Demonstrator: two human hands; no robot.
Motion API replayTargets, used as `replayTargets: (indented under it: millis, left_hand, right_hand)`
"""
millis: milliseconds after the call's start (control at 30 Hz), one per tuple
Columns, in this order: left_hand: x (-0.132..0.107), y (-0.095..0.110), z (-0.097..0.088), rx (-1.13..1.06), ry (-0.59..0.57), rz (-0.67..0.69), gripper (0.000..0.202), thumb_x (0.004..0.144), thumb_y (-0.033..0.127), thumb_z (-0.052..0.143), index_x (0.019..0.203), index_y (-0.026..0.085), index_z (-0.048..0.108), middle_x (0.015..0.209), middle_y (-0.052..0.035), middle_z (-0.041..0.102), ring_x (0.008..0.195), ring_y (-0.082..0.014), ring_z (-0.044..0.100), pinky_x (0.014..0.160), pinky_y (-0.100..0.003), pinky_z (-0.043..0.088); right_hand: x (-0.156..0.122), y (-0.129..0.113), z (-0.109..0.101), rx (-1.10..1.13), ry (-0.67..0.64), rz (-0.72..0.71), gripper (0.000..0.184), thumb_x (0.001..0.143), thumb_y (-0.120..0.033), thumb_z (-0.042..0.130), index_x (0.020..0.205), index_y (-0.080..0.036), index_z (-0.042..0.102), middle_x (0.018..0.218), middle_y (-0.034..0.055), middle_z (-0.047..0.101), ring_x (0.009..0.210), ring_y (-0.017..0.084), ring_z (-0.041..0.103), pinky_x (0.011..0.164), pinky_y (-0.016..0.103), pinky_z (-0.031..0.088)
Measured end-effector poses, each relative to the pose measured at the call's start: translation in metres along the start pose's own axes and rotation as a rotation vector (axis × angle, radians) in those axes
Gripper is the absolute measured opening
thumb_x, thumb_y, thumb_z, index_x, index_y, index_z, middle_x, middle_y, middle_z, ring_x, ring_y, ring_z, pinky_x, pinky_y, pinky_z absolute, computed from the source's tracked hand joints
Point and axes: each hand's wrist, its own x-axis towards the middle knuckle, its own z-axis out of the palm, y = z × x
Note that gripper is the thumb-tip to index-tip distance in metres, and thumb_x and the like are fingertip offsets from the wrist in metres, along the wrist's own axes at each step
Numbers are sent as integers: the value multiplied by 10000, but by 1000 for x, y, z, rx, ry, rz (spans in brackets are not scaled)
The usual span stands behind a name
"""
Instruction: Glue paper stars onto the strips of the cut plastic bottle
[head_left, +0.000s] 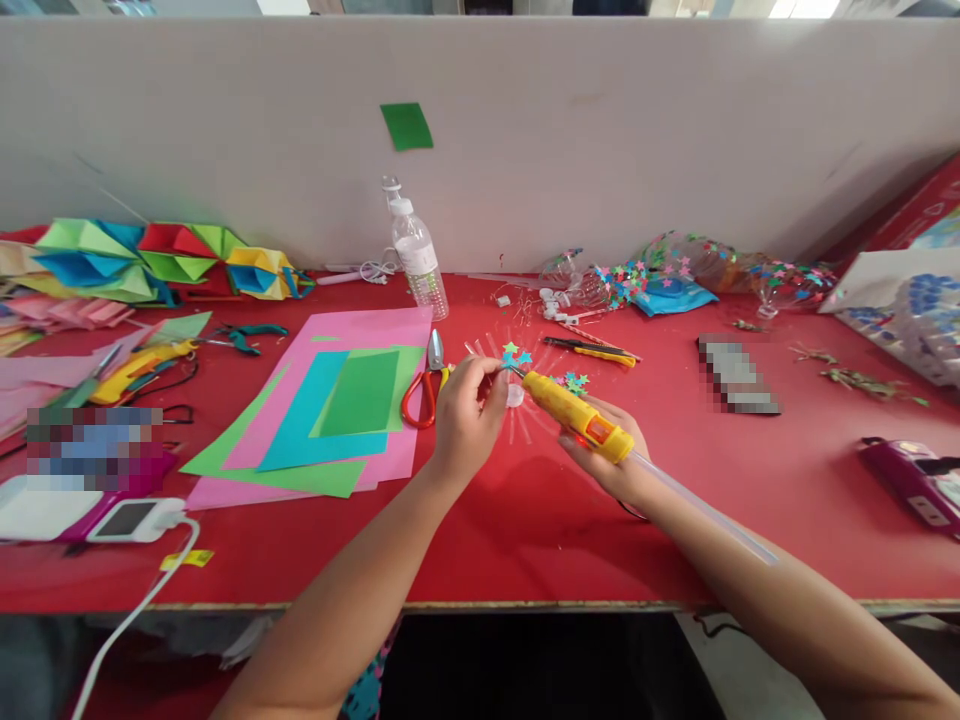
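Holding the glue gun [574,415] in my right hand [609,458], I have my fingers wrapped tight round its yellow body, its nozzle pointing left and far, toward my other hand. A clear glue stick [705,515] juts from its back along my forearm. My left hand [465,415] is closed in a pinch, thumb and fingertips together on a few small stars [516,355], teal and green, right at the nozzle tip (whether the tip touches them I cannot tell). All this sits over the middle of the red table [525,530], with more loose stars just beyond the gun. Just left of my left hand lie red-handled scissors [424,392], partly on a stack of pink, teal and green paper [337,425]. A water bottle [418,255] stands far behind them by the partition. A yellow cutter [592,350] lies just beyond the gun, and star-covered plastic pieces [675,265] lie far right.
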Motion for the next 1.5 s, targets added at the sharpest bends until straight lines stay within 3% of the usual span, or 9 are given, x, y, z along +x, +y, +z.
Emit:
replayTargets:
  millis: [400,1033,1500]
  left_hand:
    - [-1,-1,0,-32,-4,-15,80,917,221,521,847,197,552,761,-9,568,690,-136,541,671,-271,451]
    - [-2,1,-1,-15,-3,-24,85,919,212,515,844,197,552,766,-14,579,690,-135,548,660,-267,456]
    - [-1,3,-2,-27,-2,-10,94,925,210,505,844,193,549,752,-9,562,682,-135,534,658,-270,443]
  right_hand:
    - [0,1,1,-22,0,22,192,849,-420,584,780,-241,580,714,15,612,624,159,561,577,288,472]
    - [1,-2,0,4,-2,71,260,818,-414,600,681,-225,486,622,-11,501,552,125,480,515,253,396]
    - [2,-5,-1,-12,17,13,216,825,-337,596,673,-226,489,609,-27,508,519,116,479,489,251,378]
